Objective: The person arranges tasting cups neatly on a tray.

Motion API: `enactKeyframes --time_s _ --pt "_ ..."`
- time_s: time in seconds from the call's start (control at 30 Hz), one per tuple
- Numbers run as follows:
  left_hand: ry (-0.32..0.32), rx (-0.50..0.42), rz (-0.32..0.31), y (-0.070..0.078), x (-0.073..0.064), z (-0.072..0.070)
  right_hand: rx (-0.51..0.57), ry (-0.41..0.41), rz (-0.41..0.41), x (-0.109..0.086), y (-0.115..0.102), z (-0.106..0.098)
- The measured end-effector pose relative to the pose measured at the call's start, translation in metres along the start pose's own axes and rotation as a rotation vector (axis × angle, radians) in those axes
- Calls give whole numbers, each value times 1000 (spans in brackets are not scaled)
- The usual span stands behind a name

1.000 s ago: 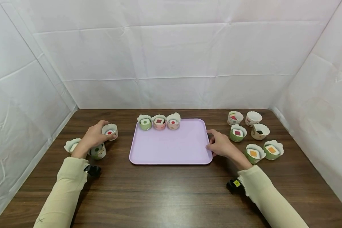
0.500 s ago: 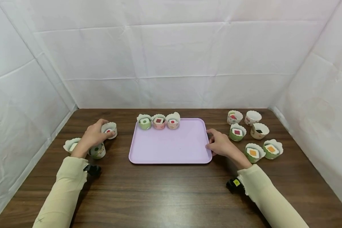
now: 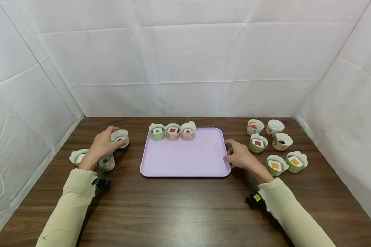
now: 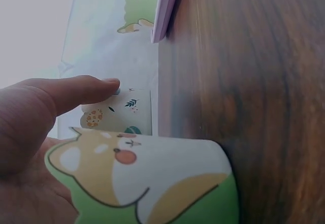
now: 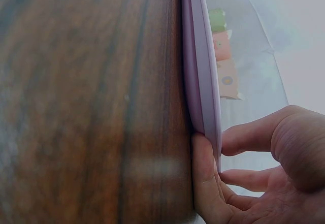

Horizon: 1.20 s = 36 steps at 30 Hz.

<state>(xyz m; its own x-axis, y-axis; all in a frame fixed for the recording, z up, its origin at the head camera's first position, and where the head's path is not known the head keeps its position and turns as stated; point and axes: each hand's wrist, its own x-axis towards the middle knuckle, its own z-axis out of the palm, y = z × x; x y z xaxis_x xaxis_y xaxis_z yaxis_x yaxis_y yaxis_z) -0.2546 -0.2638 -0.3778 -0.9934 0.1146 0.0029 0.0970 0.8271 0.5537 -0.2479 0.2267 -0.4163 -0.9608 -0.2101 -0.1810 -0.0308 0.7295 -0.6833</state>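
My left hand (image 3: pixel 104 145) grips a white paper baking cup (image 3: pixel 124 138) at the table's left, thumb and fingers on either side. Inside lies a white piece with a red centre, like a sushi roll. In the left wrist view the thumb lies against this leaf-printed cup (image 4: pixel 119 112), partly hidden by a green cup with a dog drawing (image 4: pixel 167 178). My right hand (image 3: pixel 239 154) pinches the right rim of the lilac tray (image 3: pixel 185 161), which lies flat. In the right wrist view, thumb and fingers meet the tray's edge (image 5: pixel 203 71).
Three filled cups, green (image 3: pixel 157 134), pink (image 3: pixel 173 134) and peach (image 3: pixel 188 134), stand along the tray's back edge. Several more, such as a green one (image 3: pixel 257 145), stand at right. Two others, a pale one (image 3: pixel 77 156) and a green-patterned one (image 3: pixel 107 164), flank my left wrist.
My left hand and the white cup in it have shifted slightly toward the back of the table. The right hand and tray stay in place.
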Motion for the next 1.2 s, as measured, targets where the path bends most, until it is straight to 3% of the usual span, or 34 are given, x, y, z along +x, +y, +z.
enactKeyframes --time_s 0.63,1.2 --pt "107 -15 47 13 1 11 15 -9 -3 0 0 2" --pt "142 -64 99 44 8 18 7 -1 5 -1 -1 -1"
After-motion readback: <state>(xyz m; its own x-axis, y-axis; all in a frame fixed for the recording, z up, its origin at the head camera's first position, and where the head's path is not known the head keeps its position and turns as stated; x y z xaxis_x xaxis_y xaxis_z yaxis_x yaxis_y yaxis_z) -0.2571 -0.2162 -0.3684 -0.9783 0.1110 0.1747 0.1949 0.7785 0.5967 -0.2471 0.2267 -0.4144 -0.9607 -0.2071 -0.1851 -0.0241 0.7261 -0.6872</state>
